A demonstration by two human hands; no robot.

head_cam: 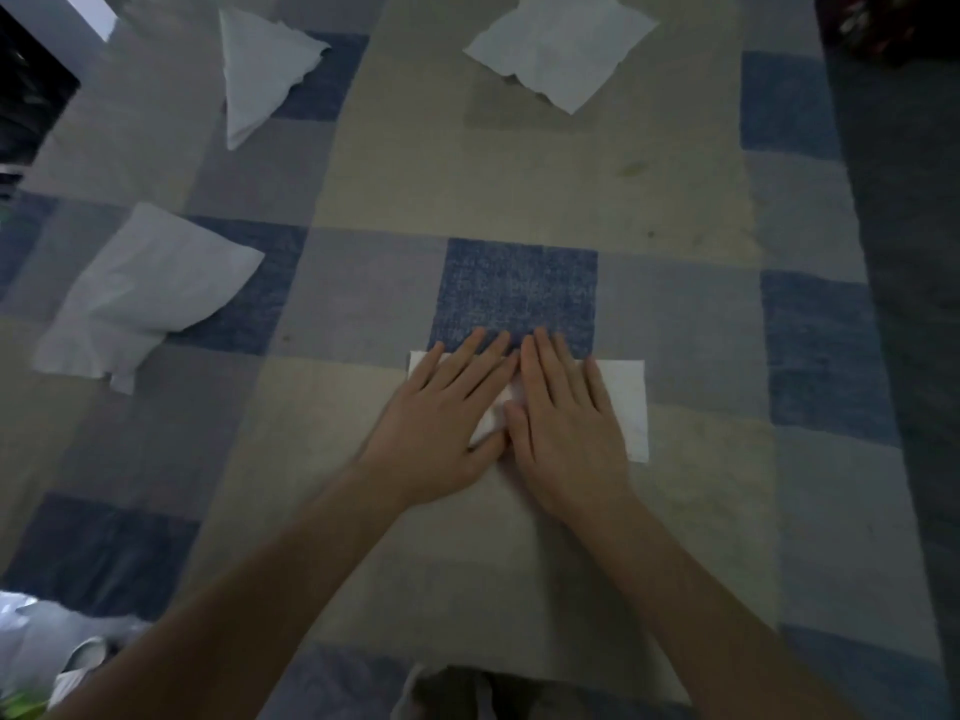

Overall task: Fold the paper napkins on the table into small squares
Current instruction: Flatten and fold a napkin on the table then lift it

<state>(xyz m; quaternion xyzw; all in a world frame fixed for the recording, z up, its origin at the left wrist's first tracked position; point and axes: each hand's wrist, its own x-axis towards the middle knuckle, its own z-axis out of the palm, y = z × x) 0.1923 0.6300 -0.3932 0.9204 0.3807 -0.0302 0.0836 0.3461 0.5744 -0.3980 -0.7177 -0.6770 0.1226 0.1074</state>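
A white paper napkin [631, 402], folded into a wide rectangle, lies flat on the checked tablecloth [519, 174] in the middle of the view. My left hand [447, 413] presses flat on its left half with straight fingers. My right hand [566, 413] presses flat beside it on the middle of the napkin, fingers straight and pointing away from me. The two hands touch at the thumbs and hide most of the napkin; only its right end and top-left corner show.
Three loose napkins lie further off: a crumpled one [150, 293] at the left, a triangular one [260, 70] at the back left, and a rumpled square one [561, 44] at the back. A white plastic bag [31, 646] sits below the table's left edge.
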